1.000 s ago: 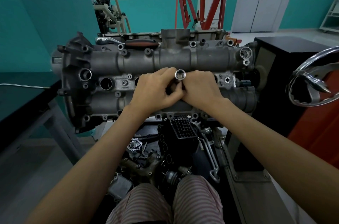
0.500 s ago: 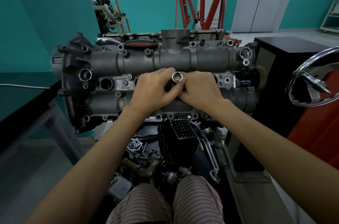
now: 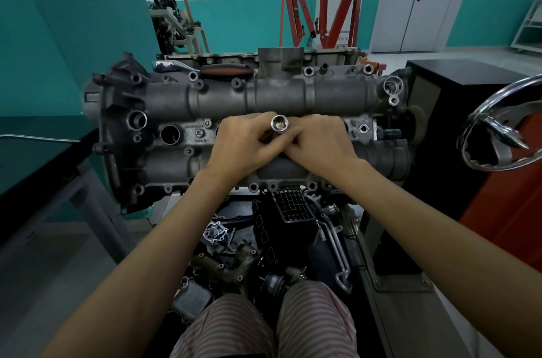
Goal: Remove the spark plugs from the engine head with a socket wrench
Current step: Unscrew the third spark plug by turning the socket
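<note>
since a second ago the socket (image 3: 279, 123) has slid slightly to nine o'clock, both your left hand (image 3: 245, 146) and right hand (image 3: 318, 146) pinching it mid engine head (image 3: 278, 99), ratchet (image 3: 202, 70) idle at twelve o'clock, no plug visibly out.

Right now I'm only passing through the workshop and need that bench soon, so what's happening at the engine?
A person is working on the engine head, with both hands together at its middle. The left hand and right hand grip a chrome socket that stands up from between the fingers, open end toward the camera. The ratchet wrench lies unused along the head's far edge. One plug well further left stands open. No removed spark plug is visible.
</note>
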Demonstrator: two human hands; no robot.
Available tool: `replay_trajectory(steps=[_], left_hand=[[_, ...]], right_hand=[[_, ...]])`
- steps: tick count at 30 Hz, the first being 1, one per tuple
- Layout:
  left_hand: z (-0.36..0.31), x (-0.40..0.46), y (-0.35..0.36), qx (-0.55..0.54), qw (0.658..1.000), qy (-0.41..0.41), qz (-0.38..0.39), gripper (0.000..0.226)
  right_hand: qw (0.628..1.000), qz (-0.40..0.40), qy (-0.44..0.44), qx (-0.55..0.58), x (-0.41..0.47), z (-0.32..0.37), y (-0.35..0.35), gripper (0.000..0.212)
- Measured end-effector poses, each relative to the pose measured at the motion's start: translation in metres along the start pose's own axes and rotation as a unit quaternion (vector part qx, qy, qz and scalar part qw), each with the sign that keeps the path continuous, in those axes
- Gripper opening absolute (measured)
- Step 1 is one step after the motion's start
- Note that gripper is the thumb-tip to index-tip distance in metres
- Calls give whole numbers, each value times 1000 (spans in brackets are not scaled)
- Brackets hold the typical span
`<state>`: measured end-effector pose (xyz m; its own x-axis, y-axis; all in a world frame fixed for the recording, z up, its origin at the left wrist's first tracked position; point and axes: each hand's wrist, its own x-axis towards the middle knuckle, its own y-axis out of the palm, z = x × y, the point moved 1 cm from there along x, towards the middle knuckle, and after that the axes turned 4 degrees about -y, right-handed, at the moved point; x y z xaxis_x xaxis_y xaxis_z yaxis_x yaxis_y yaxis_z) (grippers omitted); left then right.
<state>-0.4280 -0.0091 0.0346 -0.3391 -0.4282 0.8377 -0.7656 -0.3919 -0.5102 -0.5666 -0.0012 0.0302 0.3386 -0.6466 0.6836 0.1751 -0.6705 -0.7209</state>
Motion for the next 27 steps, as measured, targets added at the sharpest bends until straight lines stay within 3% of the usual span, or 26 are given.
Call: replay_trajectory(steps=[4, 7, 12, 17, 20, 23, 27], left_hand=[[-5, -1, 1, 16, 1000, 5, 1, 27], [-4, -1, 2, 25, 1000, -4, -9, 20], [0, -1, 2, 14, 1000, 3, -10, 36], [-6, -2, -1, 16, 1000, 1, 3, 27], [-7, -1, -1, 27, 1000, -4, -4, 20], [-3, -1, 0, 29, 999, -4, -12, 30], [-3, -1, 1, 22, 1000, 7, -11, 35]], right_hand=[[1000, 2, -16, 19, 0, 2, -3, 26], [998, -29, -10, 53, -1, 4, -6, 29], [1000, -6, 0, -1, 0, 0, -1, 37], [999, -24, -18, 37, 0, 5, -6, 22], [998, -51, -14, 45, 0, 7, -9, 32], [1000, -19, -4, 3, -1, 4, -4, 40], [1000, -6, -23, 15, 0, 2, -3, 26]])
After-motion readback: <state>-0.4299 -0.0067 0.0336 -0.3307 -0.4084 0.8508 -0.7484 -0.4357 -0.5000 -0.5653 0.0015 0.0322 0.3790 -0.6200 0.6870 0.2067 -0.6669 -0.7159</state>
